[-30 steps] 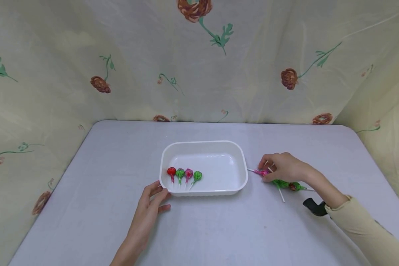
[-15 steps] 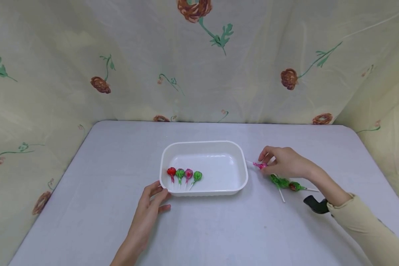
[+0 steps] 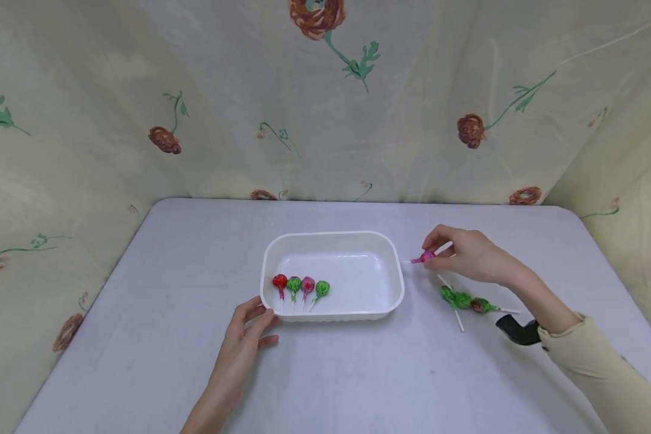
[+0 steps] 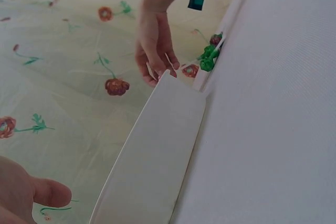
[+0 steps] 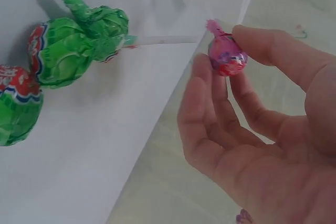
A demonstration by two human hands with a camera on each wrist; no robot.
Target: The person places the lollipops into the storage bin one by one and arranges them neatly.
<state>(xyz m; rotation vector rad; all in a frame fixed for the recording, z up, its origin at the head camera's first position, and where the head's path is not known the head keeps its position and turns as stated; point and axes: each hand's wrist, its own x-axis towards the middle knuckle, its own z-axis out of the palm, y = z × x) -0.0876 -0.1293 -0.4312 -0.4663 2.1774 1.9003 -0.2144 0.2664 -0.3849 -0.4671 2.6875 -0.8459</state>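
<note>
My right hand (image 3: 469, 256) pinches a pink-wrapped lollipop (image 3: 425, 257) by its candy head, just right of the white tray (image 3: 333, 316). In the right wrist view the pink lollipop (image 5: 229, 56) sits between thumb and fingertips. Its stick points left towards the tray rim. My left hand (image 3: 244, 343) touches the tray's near left corner with relaxed fingers. The left wrist view shows its thumb (image 4: 52, 192) apart from the tray wall (image 4: 157, 140). Inside the tray lie a red lollipop (image 3: 279, 281), two green ones (image 3: 322, 288) and a pink one (image 3: 307, 283), side by side.
Several green-wrapped lollipops (image 3: 461, 299) lie bunched on the white table (image 3: 358, 374) below my right hand, sticks pointing different ways. A black strap end (image 3: 518, 331) hangs from the right sleeve cuff. Flower-printed cloth (image 3: 211, 78) stands behind and beside the table.
My right hand has lifted the pink lollipop off the bunch of green ones and moved it slightly away from me. The left hand and tray have stayed in place.
</note>
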